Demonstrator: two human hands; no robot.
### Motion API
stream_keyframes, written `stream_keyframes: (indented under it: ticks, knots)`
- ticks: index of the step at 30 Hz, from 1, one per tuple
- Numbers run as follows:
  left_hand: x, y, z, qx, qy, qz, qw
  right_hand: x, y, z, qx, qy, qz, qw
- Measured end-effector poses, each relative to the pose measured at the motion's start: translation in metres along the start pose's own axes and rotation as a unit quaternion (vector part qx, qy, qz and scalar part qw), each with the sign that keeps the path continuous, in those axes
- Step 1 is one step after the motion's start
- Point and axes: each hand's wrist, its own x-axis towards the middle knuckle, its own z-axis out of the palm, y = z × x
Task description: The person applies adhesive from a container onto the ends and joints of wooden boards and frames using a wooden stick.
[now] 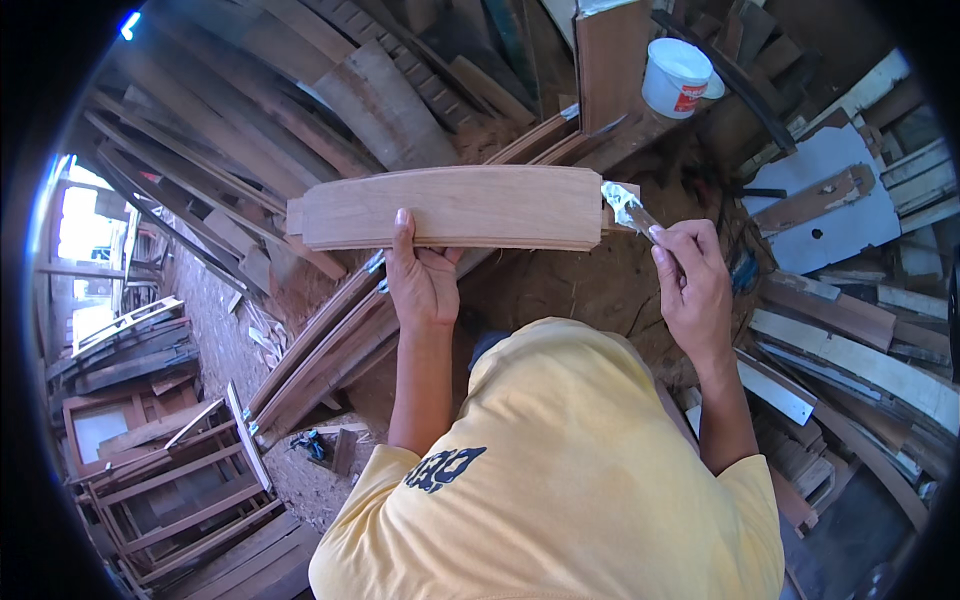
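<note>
My left hand grips a flat wooden board from its near edge, thumb on the upper face. The board lies crosswise, its far edge slightly curved, with a narrower tongue at each end. My right hand pinches a thin stick-like spreader, whose tip is coated in white paste resembling glue. That tip is at the board's right end, by the tongue; whether it touches the wood is hard to tell.
Beyond the right hand stands a white bucket beside an upright brown timber. Long wooden rails with white-smeared ends run diagonally under the board. Stacked planks lean at far left; wooden frames lie near left, and scrap boards crowd the right.
</note>
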Motion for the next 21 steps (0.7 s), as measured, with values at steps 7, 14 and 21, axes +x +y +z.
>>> stream_keyframes:
  ticks: [7,14,21]
  knots:
    - [-0.009,0.004,-0.006,-0.018,-0.008,0.028,0.999,0.022,0.009,-0.022,-0.218,0.046,-0.142,0.964]
    - [-0.014,0.003,-0.002,-0.044,0.006,0.048,0.998,0.018,-0.006,-0.021,-0.053,-0.021,-0.048,0.997]
    - [0.003,0.006,-0.012,-0.02,0.019,0.039,0.999,0.035,-0.014,-0.025,-0.227,-0.088,-0.224,0.943]
